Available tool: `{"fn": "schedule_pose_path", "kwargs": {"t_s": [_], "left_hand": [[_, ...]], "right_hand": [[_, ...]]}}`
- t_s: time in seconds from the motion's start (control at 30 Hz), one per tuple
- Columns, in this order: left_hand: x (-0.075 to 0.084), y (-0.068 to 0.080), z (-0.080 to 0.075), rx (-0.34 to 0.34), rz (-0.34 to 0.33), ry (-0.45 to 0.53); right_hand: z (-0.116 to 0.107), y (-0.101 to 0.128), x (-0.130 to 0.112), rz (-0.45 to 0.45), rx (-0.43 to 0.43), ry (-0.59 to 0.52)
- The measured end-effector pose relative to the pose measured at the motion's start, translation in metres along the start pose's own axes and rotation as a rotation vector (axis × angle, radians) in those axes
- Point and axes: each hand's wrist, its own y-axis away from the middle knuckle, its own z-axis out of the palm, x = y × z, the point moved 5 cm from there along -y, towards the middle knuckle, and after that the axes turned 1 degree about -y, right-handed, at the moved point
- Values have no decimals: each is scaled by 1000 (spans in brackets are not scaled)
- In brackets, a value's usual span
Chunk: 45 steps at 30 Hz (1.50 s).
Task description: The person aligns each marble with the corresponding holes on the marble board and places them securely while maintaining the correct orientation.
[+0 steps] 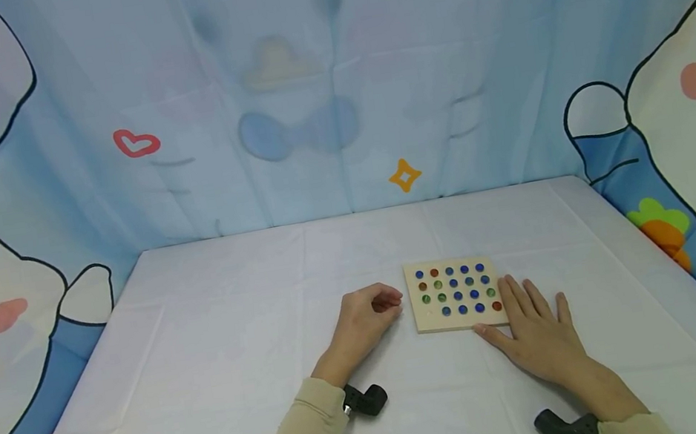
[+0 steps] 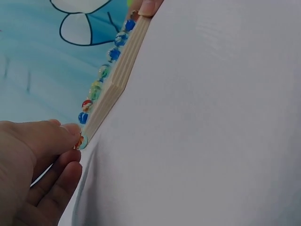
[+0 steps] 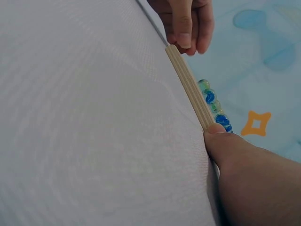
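A pale wooden board (image 1: 423,324) lies on the white table, bearing rows of blue, green and red glass marbles (image 1: 457,296). Its front left corner shows bare wood. Just off the board's left edge, my left hand (image 1: 360,320) pinches an orange and pale teal marble (image 2: 82,142) between thumb and fingertips; the fingers hide it in the head view. My right hand (image 1: 545,341) rests at the board's front right corner with straight, spread fingers. Its index finger lies along the right edge, and the thumb (image 3: 217,128) touches the front edge.
The white cloth-covered table (image 1: 211,387) runs back to a blue printed curtain (image 1: 295,180). Cartoon figures flank it on both sides. A black wrist camera mount sits on the left wrist (image 1: 367,400) and another on the right wrist (image 1: 565,430).
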Motion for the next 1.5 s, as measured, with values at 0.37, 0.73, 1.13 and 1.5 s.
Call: {"fn": "schedule_pose_path", "kwargs": {"t_s": [0.37,0.73,1.13,1.5], "left_hand": [[13,-8,9,-20,-32,90],[19,-9,21,-40,-39,123],[19,-8,29,-45,-9,109],[25,-7,33,-78,60,16]], "right_hand": [[0,0,-1,9,-15,13],[2,-1,-1,18,-20,10],[0,-3,-3,20,-30,17],[2,-2,-1,17,-19,6]]}}
